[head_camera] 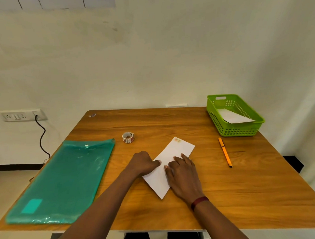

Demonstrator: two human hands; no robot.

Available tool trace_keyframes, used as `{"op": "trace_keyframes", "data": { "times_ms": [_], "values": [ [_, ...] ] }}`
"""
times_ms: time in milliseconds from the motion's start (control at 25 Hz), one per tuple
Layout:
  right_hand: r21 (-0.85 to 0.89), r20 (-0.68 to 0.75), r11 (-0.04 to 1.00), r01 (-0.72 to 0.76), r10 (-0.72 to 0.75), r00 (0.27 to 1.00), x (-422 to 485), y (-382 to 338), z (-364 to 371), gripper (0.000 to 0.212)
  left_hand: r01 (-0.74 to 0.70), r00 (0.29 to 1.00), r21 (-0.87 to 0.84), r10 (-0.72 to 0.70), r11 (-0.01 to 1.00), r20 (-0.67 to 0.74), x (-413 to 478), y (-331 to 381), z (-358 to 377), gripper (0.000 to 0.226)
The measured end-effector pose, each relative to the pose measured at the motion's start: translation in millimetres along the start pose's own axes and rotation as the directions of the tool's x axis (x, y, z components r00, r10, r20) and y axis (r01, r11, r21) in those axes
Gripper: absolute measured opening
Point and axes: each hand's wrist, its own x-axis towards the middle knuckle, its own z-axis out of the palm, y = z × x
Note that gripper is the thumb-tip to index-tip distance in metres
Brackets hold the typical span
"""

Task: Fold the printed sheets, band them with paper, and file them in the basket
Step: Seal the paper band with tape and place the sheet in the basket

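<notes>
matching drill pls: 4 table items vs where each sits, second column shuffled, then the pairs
Things:
1. green basket
2. orange pen
3. tape roll
4. teal folder

Places:
A. left side of the table, lying flat
B. far right corner, a white sheet inside
C. far side of the folded sheet, near the folder's top corner
D. right of the folded sheet, nearer than the basket

Pairs: 1-B, 2-D, 3-C, 4-A

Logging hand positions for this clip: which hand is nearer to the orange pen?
Right. The right hand lies on the folded sheet, with bare table between it and the orange pen to its right. The left hand presses the sheet's far-left edge, farther from the pen.
</notes>
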Motion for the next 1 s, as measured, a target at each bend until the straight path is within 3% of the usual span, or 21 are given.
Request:
{"op": "trace_keyframes", "data": {
  "times_ms": [120, 200, 320, 400, 480, 560, 600, 640, 680, 760, 880, 1000],
  "values": [
    [0.149, -0.038, 0.989, 0.005, 0.001, 0.999, -0.8, 1.9, -1.4, 0.045, -0.015, 1.000, -0.089, 0.016, 0.996, 0.015, -9.2, 7.7, 5.9, 0.048],
    [0.268, -0.133, 0.963, -0.021, 0.059, 0.989, -4.6, 4.0, -1.9, 0.040, 0.013, 0.999, -0.237, -0.005, 0.971, 0.037, -13.1, 10.4, 12.1, 0.045],
    [0.349, -0.265, 0.924, -0.157, 0.258, 0.929, -15.7, 14.8, -11.2, 0.023, 0.030, 0.999, -0.544, -0.018, 0.838, 0.027, -15.4, 15.8, 15.7, 0.034],
    [0.410, -0.166, 0.852, -0.325, 0.420, 0.892, -22.9, 22.7, -21.1, 0.023, 0.019, 0.999, -0.667, -0.037, 0.745, -0.013, -15.6, 24.0, 18.4, 0.027],
    [0.616, 0.107, 0.634, -0.467, 0.520, 0.848, -20.2, 29.2, -37.6, 0.029, -0.019, 0.996, -0.734, -0.054, 0.679, -0.076, -15.5, 38.3, 22.9, 0.022],
    [0.773, 0.378, 0.292, -0.564, 0.501, 0.778, -15.2, 30.8, -58.1, 0.026, -0.076, 0.986, -0.748, -0.060, 0.659, -0.153, -16.6, 57.2, 27.7, 0.021],
    [0.792, 0.436, 0.199, -0.577, 0.477, 0.763, -14.1, 31.8, -67.1, 0.022, -0.106, 0.980, -0.742, -0.056, 0.662, -0.190, -18.5, 65.9, 29.7, 0.021],
    [0.801, 0.442, 0.178, -0.572, 0.468, 0.765, -13.5, 33.7, -73.1, 0.018, -0.140, 0.973, -0.727, -0.042, 0.673, -0.226, -20.1, 72.8, 31.6, 0.019],
    [0.811, 0.413, 0.197, -0.550, 0.473, 0.778, -12.8, 37.0, -76.2, 0.015, -0.177, 0.968, -0.707, -0.010, 0.684, -0.251, -21.5, 77.9, 33.1, 0.019],
    [0.818, 0.262, 0.334, -0.468, 0.508, 0.821, -11.5, 47.7, -77.8, 0.014, -0.212, 0.974, -0.735, 0.082, 0.644, -0.209, -25.0, 84.8, 32.4, 0.024],
    [0.790, 0.025, 0.519, -0.328, 0.506, 0.862, -4.3, 72.0, -89.2, 0.029, -0.060, 0.969, -0.925, 0.244, 0.376, 0.036, -28.3, 99.1, 25.9, 0.046],
    [0.769, -0.114, 0.585, -0.258, 0.522, 0.845, 9.1, 96.7, -112.7, 0.035, 0.014, 0.928, -0.960, 0.353, 0.281, 0.117, -21.5, 122.0, 17.4, 0.055]
  ]
}}
